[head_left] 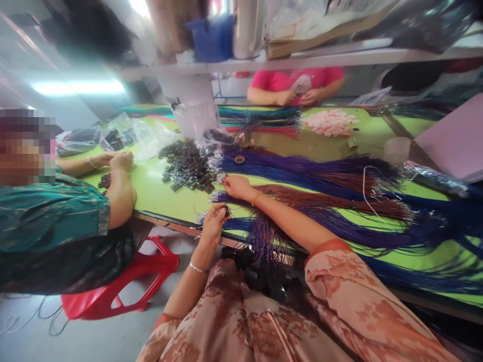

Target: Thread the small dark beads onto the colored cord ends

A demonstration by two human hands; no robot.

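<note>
My left hand (213, 222), at the table's near edge, pinches a small black connector housing (227, 211) between thumb and fingers. Thin wires show close around it. Just above and to the right, my right hand (239, 187) reaches over the wires, its fingers drawn together at the silvery terminal ends (221, 178) of a bundle. Whatever is between those fingertips is hidden. Blue wires (271, 176) and brown wires (302, 195) stretch away to the right beneath my right forearm. A heap of black connector housings (190, 166) lies left of the wire ends.
A co-worker's hands (119, 160) rest at the left, beside a red stool (158, 259). Across the table, another person's hands (300, 97) work near a pile of pale pink pieces (330, 123). A tape roll (239, 160) lies on the wires. Overhead runs a loaded shelf (320, 58).
</note>
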